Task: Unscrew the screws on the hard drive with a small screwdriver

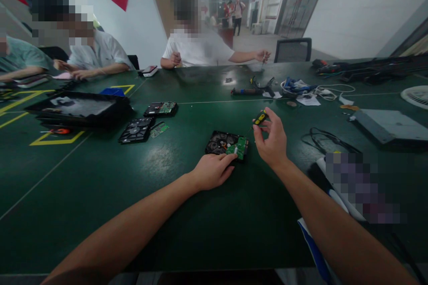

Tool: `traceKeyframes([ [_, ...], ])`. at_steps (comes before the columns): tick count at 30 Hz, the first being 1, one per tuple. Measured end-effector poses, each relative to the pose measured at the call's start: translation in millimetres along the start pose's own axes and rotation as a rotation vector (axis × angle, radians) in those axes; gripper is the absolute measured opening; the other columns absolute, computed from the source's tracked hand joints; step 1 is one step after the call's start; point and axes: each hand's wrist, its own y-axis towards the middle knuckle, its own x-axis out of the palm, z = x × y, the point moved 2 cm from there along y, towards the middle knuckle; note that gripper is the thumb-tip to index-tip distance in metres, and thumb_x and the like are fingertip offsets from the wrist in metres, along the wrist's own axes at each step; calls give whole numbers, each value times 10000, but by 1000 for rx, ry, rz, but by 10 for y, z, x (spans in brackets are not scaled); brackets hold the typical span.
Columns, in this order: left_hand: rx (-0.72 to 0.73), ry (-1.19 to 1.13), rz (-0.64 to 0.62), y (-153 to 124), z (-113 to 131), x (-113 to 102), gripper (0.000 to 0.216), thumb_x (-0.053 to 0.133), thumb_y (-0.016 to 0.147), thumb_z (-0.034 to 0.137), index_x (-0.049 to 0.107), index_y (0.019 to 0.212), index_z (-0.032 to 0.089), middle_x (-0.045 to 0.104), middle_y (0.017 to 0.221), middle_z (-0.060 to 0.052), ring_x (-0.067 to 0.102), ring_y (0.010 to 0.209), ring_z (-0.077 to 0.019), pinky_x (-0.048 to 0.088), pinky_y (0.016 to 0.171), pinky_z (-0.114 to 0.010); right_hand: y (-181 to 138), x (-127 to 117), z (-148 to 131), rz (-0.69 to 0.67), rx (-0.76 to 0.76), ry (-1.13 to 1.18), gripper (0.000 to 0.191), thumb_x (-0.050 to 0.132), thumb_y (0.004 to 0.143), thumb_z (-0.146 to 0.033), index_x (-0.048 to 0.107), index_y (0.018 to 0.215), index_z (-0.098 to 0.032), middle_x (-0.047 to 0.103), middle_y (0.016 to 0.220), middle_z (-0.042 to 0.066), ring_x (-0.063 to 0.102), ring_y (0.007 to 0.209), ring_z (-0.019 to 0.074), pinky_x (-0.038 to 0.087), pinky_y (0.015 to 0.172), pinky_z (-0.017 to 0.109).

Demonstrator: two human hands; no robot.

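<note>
A hard drive (219, 141) lies on the green tabletop in front of me, its underside with a green circuit board (240, 143) facing up. My left hand (214, 171) grips the drive's near edge, with fingers pressed on the board's near corner. To the right of the drive, my right hand (271, 140) pinches a yellow and black screwdriver (260, 118). Its thin shaft slants down and left toward the board's far right corner. Whether the tip touches a screw is too small to tell.
Left of centre lie two more hard drives (137, 130) and a loose circuit board (159, 129). A black tray (83, 109) stands far left by an orange screwdriver (60, 131). At right are cables (329, 140) and a grey metal case (391, 125). A person in white (200, 49) sits opposite.
</note>
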Motion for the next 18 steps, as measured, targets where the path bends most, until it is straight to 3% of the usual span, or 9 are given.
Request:
traceKeyframes([
  [5,3,-3,2,0,-5,8,436,472,1078,370,500,1470,180,759,1134,-104,760,924,-252,610,800,-382,-2,-10,15,37,4,-1,646,709,935,-304,439,1522,-299,566,1397,133,723,945,226,698,734,402],
  [12,7,-8,16,1,-10,31,428,479,1074,363,512,1458,178,759,1142,-95,761,937,-257,612,807,-396,-2,21,6,-35,12,78,669,614,982,-240,349,1593,-306,513,1488,150,735,1053,247,700,828,426],
  [18,-2,-17,15,-1,-8,23,424,472,1077,372,496,1455,180,757,1165,-98,761,945,-256,608,815,-394,2,-6,1,-1,-16,7,679,710,934,-303,415,1546,-317,536,1411,133,703,966,229,694,657,375],
])
